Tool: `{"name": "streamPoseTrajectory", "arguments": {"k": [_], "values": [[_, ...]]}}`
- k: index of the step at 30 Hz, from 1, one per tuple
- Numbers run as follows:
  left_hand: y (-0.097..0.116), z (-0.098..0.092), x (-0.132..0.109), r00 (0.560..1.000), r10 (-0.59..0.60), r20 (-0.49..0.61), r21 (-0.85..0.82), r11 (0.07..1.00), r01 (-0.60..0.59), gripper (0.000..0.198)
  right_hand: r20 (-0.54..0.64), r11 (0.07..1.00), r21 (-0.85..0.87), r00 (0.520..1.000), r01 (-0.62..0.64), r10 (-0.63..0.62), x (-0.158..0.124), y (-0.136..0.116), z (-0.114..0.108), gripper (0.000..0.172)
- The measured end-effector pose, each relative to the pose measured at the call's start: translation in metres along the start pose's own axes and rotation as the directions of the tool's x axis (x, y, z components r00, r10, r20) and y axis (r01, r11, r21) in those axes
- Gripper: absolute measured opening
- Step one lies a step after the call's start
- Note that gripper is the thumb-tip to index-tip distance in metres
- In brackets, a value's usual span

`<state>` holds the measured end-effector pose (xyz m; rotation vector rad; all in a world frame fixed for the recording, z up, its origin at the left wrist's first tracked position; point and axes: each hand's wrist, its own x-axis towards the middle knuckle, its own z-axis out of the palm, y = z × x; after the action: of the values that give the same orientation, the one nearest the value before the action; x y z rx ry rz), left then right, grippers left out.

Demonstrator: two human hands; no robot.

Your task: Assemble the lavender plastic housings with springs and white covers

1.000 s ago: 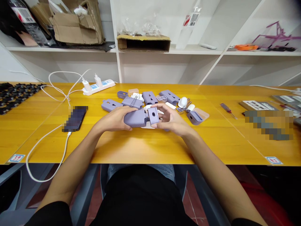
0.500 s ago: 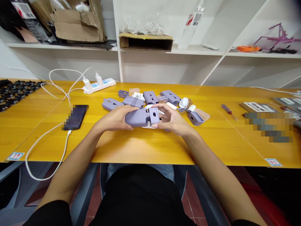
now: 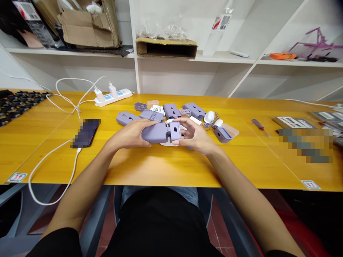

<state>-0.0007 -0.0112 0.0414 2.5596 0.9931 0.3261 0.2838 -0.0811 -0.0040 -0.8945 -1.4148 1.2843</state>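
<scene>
My left hand point(image 3: 134, 134) is wrapped round a long purple plastic housing point(image 3: 155, 133), held level above the table. At its right end sits a shorter purple end cap point(image 3: 175, 130) with a dark oval hole, gripped between the thumb and fingers of my right hand point(image 3: 195, 137). A narrow notched gap shows between cap and housing. Behind them lie more purple housings point(image 3: 172, 110), some with keyhole slots, along with thin wire springs point(image 3: 153, 115), a white rounded part point(image 3: 209, 116) and another purple cap point(image 3: 223, 135). A white piece beneath the housing is mostly hidden.
A phone point(image 3: 86, 133) on a white charging cable lies to the left, near a power strip point(image 3: 113, 97). To the right are a screwdriver point(image 3: 259, 125) and grey trays point(image 3: 293, 122). White shelving point(image 3: 174, 75) with a cardboard box point(image 3: 166, 49) stands behind the table.
Both hands keep their hold on the housing and cap, which have shifted very slightly left and up. Nothing else has visibly moved.
</scene>
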Motion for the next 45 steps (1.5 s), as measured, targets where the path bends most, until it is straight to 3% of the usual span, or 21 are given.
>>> {"name": "streamPoseTrajectory", "arguments": {"k": [19,26,32,36,41,45], "values": [[0.003,0.002,-0.003,0.999,-0.028,-0.016,0.100,0.995,0.029,0.093,0.001,0.995,0.092,1.000,-0.027,0.027,0.003,0.008,0.002,0.077],[0.007,0.014,-0.003,0.993,0.111,0.030,0.046,0.993,-0.112,0.097,0.019,0.999,0.051,1.000,0.012,-0.013,0.002,0.010,-0.001,0.077],[0.016,0.031,0.005,0.988,0.155,-0.022,-0.186,0.970,-0.156,0.102,0.015,0.994,-0.059,0.995,0.095,-0.095,-0.003,-0.003,-0.007,0.076],[0.024,0.046,0.012,0.997,0.054,-0.051,-0.389,0.919,-0.070,0.098,0.042,0.989,-0.100,0.994,0.107,-0.104,-0.005,-0.007,-0.006,0.079],[0.029,0.063,0.020,0.993,-0.028,-0.110,-0.613,0.789,-0.046,0.070,0.035,0.985,-0.063,0.987,0.159,-0.157,-0.003,-0.003,-0.002,0.075],[0.031,0.069,0.020,0.984,-0.130,-0.125,-0.802,0.596,-0.023,0.063,-0.045,0.983,-0.026,0.982,0.183,-0.184,-0.001,0.000,-0.002,0.071]]}}
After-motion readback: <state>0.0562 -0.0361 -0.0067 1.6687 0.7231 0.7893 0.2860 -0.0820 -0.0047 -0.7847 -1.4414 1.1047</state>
